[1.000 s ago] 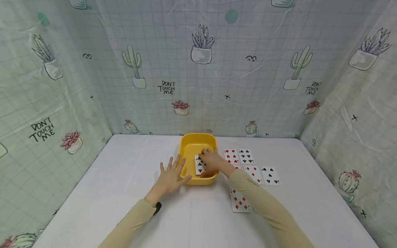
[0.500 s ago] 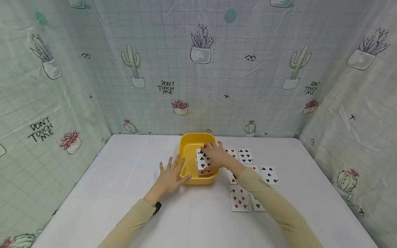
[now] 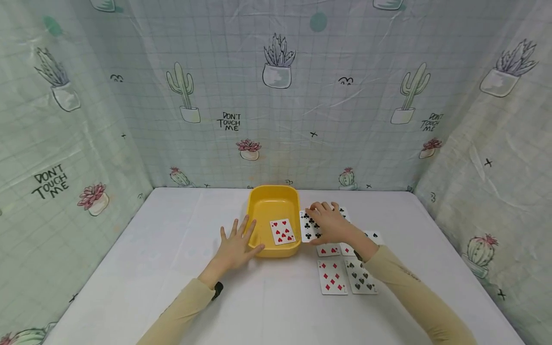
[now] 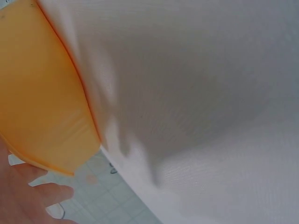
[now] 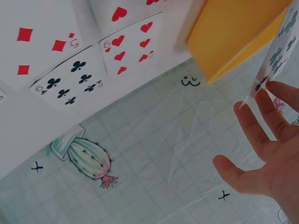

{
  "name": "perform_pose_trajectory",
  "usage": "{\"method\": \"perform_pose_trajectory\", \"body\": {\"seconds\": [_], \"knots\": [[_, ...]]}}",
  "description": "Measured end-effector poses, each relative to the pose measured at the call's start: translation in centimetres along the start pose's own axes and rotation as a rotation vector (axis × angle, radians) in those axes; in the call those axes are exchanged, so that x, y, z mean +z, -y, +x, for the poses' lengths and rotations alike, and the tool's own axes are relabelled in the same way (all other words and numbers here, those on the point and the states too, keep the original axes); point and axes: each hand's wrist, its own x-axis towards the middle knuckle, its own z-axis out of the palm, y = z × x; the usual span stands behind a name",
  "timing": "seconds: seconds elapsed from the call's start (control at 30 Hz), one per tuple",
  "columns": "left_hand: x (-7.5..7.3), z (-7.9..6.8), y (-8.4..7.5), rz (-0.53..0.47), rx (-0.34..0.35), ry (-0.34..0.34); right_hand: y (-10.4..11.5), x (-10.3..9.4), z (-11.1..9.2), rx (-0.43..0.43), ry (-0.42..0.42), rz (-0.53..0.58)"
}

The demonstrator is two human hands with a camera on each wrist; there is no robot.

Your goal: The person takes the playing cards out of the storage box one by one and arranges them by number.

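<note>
My right hand [image 3: 332,226] pinches a seven of clubs playing card [image 3: 308,231] between thumb and fingers, just over the right rim of a yellow plastic tray [image 3: 261,211]. In the right wrist view the card [image 5: 273,51] is tilted, face showing, held near one edge by the fingertips. Face up on the tray's floor lies a seven of hearts card [image 3: 282,232]; whether more cards lie under it, I cannot tell. My left hand [image 3: 233,251] has its fingers spread against the tray's near left side. The left wrist view shows its fingers at the tray's rim.
Face-up cards lie in rows right of the tray: a seven of diamonds [image 3: 332,278] and a spades card [image 3: 360,279] in front, a six of clubs [image 5: 70,81] and six of hearts [image 5: 133,49] at the back. My right forearm partly covers them. A patterned curtain [image 3: 276,120] surrounds the white table [image 3: 181,215].
My right hand has lifted the seven of clubs out of the tray and carried it right, uncovering the seven of hearts. The left hand has stayed in place.
</note>
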Motion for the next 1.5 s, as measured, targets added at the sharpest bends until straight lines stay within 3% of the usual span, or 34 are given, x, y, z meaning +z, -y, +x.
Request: {"method": "perform_pose_trajectory", "body": {"seconds": [0.37, 0.83, 1.5], "knots": [[0.2, 0.0, 0.2, -0.014, 0.004, -0.016, -1.4, -0.2, -4.4, 0.015, -0.053, -0.057], [0.2, -0.1, 0.3, -0.002, 0.005, -0.018, -3.9, 1.9, -10.7, 0.05, -0.055, -0.07], [0.3, 0.0, 0.2, -0.026, 0.006, -0.01, -6.7, 3.6, -16.7, 0.134, -0.002, -0.047]]}}
